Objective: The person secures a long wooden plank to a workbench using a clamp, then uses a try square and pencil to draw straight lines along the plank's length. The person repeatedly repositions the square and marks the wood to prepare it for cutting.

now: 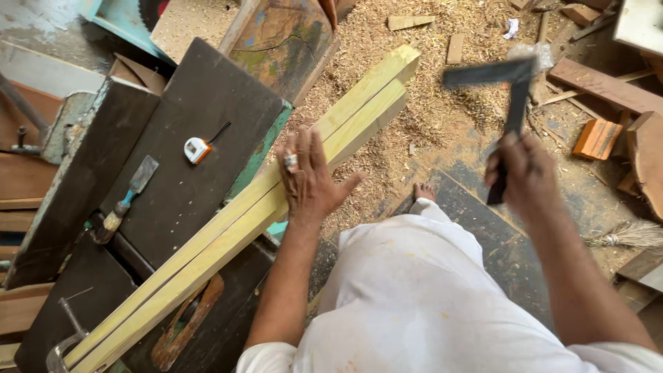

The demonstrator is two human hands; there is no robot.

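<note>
While left hand point(309, 181) lies flat, fingers spread, on pale yellow-green planks point(276, 200), right hand point(526, 176) grips dark try square point(507, 93)

Two long pale planks point(228, 228), one tape measure point(197, 149), one chisel point(128, 199), one square point(511, 97)

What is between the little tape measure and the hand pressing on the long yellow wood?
In the head view, only bare dark bench top and its green edge lie between the tape measure and the left hand on the planks.
</note>
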